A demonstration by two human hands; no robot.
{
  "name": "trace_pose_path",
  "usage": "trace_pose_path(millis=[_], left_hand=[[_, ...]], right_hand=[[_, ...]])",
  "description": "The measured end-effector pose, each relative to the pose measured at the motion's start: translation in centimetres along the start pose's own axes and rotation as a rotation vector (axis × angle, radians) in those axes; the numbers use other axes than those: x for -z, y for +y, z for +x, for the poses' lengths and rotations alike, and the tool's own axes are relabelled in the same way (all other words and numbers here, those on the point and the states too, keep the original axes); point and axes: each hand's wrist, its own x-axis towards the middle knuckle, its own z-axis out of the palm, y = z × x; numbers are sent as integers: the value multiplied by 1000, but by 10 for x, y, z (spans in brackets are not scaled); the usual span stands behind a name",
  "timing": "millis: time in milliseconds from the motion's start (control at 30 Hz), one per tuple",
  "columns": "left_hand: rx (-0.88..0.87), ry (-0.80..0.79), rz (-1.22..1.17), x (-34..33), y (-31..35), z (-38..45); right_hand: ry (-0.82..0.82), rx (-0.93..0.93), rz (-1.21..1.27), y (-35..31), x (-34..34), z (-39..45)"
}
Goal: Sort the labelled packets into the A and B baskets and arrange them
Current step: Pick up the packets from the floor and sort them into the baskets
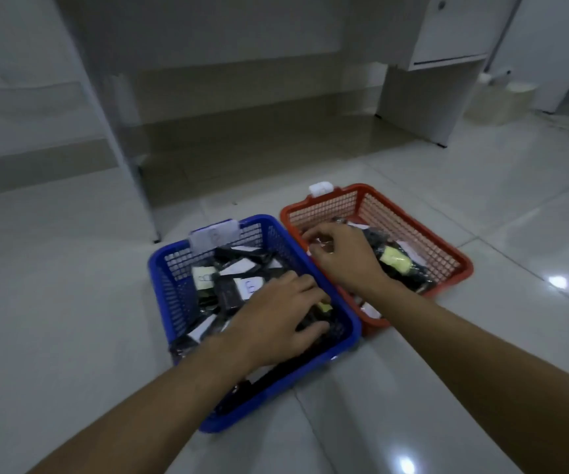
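Note:
A blue basket (173, 268) with a white tag on its far rim stands on the floor, left of a red basket (447, 254) that touches it. Both hold several dark packets with white or yellow labels. My left hand (276, 319) lies inside the blue basket, fingers curled round a dark packet with a yellow label (324, 307). My right hand (341, 254) reaches into the red basket's left part, fingers bent onto a clear-wrapped packet (322, 241). A yellow-labelled packet (394, 258) lies to the right of that hand.
The baskets stand on glossy white floor tiles (447, 371). A white desk leg (119, 138) stands just behind the blue basket. A white cabinet (447, 39) and a panel are at the back right, with small boxes beyond.

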Motion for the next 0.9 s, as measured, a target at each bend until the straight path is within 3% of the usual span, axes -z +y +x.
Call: trace_pose_path(millis=[167,333,667,900], left_hand=[[-54,-47,-72,-40,47,56],[-132,-124,-202,-107,137,114],[-566,-472,-311,-201,358,153],[-854,-516,-239,-249,478,176]], right_hand=[[218,-117,-3,72,73,-56],[354,-310,-66,145,149,-149],[649,-816,-234,214,261,-396],[846,-1125,-327,226,288,-532]])
